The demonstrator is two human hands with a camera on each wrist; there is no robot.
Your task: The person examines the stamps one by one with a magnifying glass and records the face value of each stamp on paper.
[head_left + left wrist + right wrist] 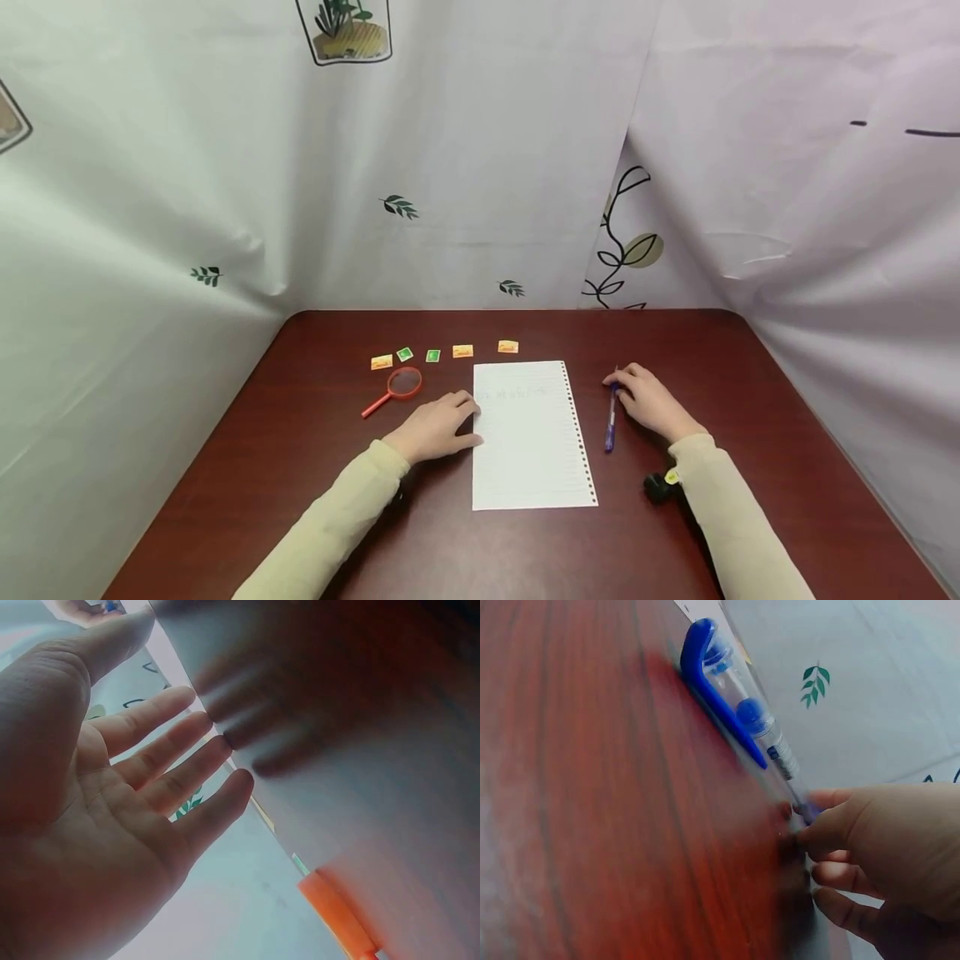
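A sheet of lined paper (528, 450) with holes along its right side lies on the table, with faint writing near its top. At its left edge rests my left hand (438, 427), fingers extended and fingertips touching the margin. The left wrist view shows that palm (112, 802) with nothing in it. To the right of the sheet, my right hand (651, 402) pinches a blue pen (611, 425) near its far end. The right wrist view shows the pen's blue clip and cap (727, 697) pointing away from the thumb and fingers (840, 825).
A red magnifying glass (377, 406) lies left of the paper. Behind it and the sheet, small orange cards (462, 352) and green cards (433, 356) form a loose row. A white printed curtain (480, 167) hangs behind the dark red table (247, 483).
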